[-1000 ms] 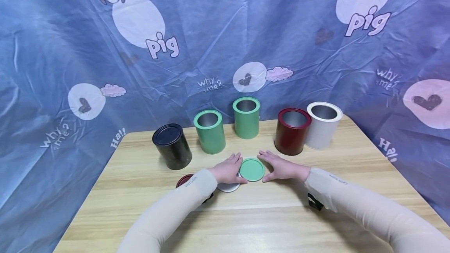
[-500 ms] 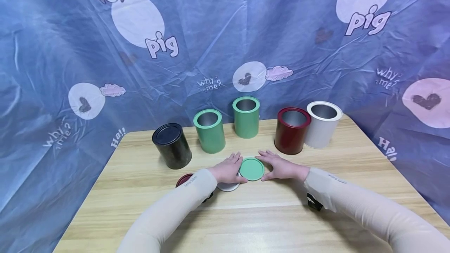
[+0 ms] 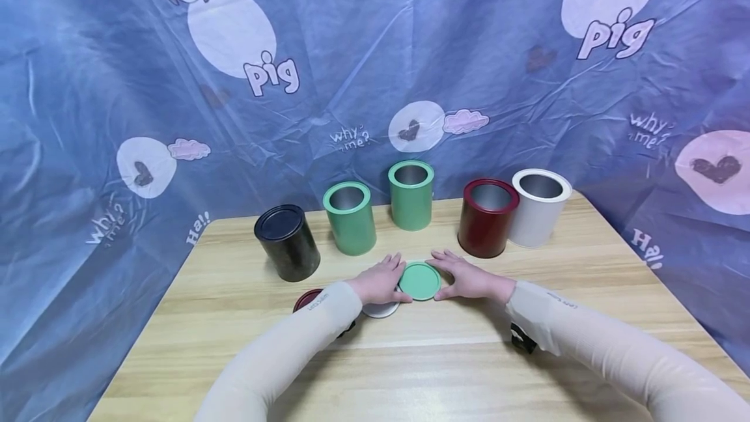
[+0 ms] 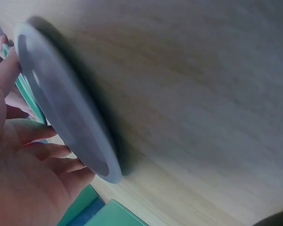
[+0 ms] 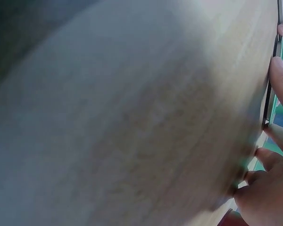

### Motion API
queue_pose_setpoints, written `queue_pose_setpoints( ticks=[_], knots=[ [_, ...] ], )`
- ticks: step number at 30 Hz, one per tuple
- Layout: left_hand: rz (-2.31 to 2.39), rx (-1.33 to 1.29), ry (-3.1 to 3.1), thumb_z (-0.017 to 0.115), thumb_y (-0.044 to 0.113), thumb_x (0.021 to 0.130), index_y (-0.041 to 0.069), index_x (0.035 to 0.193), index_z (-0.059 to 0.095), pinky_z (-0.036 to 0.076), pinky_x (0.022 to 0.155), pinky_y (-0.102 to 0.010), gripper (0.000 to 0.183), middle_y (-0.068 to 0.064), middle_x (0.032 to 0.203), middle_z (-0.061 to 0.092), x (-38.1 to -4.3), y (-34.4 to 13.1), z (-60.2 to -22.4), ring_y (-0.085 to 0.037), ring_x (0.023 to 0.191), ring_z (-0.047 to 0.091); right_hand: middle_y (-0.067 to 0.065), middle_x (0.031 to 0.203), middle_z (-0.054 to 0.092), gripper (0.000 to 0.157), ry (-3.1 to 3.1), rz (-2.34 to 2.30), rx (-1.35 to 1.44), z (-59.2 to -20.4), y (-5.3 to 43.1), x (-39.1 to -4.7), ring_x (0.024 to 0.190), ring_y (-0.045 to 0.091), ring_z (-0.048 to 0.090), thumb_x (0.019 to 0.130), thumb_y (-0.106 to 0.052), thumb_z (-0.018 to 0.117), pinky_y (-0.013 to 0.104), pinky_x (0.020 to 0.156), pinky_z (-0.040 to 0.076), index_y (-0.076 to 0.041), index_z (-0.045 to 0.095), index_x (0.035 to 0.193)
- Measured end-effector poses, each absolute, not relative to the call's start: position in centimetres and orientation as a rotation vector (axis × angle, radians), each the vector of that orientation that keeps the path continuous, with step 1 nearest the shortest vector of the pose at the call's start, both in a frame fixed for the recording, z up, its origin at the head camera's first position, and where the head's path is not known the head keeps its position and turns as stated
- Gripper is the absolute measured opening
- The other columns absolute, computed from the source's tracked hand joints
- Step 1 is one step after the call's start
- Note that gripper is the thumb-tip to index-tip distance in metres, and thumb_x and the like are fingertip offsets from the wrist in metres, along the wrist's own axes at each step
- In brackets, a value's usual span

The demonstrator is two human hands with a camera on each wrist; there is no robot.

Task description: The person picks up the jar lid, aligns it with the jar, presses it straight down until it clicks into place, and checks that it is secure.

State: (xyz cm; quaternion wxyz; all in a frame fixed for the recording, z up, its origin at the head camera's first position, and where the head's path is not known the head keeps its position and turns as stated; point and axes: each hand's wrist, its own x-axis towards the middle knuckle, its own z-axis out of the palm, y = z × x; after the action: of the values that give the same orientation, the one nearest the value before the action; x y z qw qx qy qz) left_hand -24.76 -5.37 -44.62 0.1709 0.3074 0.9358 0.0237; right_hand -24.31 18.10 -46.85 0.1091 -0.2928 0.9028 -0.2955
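Observation:
A round green lid point(image 3: 419, 281) lies on the wooden table between the two hands. My left hand point(image 3: 381, 280) holds its left edge, with the thumb at the near side and the fingers at the far side. Across from it, my right hand point(image 3: 465, 278) holds the right edge between spread thumb and fingers. Beneath the left hand, a white lid point(image 3: 381, 310) is partly covered; in the left wrist view this lid point(image 4: 66, 103) looks grey, with fingertips right at its rim. In the right wrist view, fingertips point(image 5: 279, 77) meet a thin dark edge beside green.
A dark red lid point(image 3: 306, 299) shows partly behind the left sleeve. Along the back stand a black can point(image 3: 291, 249) with its top covered, two uncovered green cans point(image 3: 354, 230) point(image 3: 411, 207), a dark red can point(image 3: 485, 226) and a white can point(image 3: 536, 217).

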Motion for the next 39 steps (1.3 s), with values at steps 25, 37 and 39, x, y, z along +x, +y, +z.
queue_pose_setpoints(
  ticks=[25,37,39],
  knots=[
    [0.145,0.890,2.703,0.062,0.057,0.087,0.003,0.147,0.039,0.035,0.114,-0.045,0.084,-0.019,0.154,0.034,-25.12,-5.30,-44.85,-0.035,0.143,0.031,0.031,0.148,0.037,0.079,2.626,-0.933,-0.836,-46.59,18.15,-24.37,0.137,0.059,0.021,0.078,-0.028,0.081,0.069,0.109,0.021,0.005,0.045,0.140],
    [0.255,0.899,2.672,0.066,0.050,0.087,0.004,0.145,0.042,0.033,0.115,-0.040,0.078,-0.017,0.151,0.040,-25.34,-5.91,-44.21,-0.033,0.141,0.036,0.025,0.148,0.041,0.078,2.583,-1.005,-0.741,-46.22,18.18,-24.21,0.139,0.055,0.021,0.080,-0.029,0.079,0.068,0.110,0.024,0.000,0.043,0.143],
    [0.288,0.910,2.664,0.066,0.048,0.087,0.005,0.144,0.044,0.033,0.115,-0.039,0.075,-0.015,0.149,0.044,-25.40,-6.03,-44.19,-0.033,0.140,0.038,0.026,0.147,0.040,0.078,2.570,-1.004,-0.739,-46.10,18.19,-24.23,0.139,0.055,0.022,0.081,-0.028,0.078,0.067,0.110,0.025,0.000,0.042,0.144]
  ],
)
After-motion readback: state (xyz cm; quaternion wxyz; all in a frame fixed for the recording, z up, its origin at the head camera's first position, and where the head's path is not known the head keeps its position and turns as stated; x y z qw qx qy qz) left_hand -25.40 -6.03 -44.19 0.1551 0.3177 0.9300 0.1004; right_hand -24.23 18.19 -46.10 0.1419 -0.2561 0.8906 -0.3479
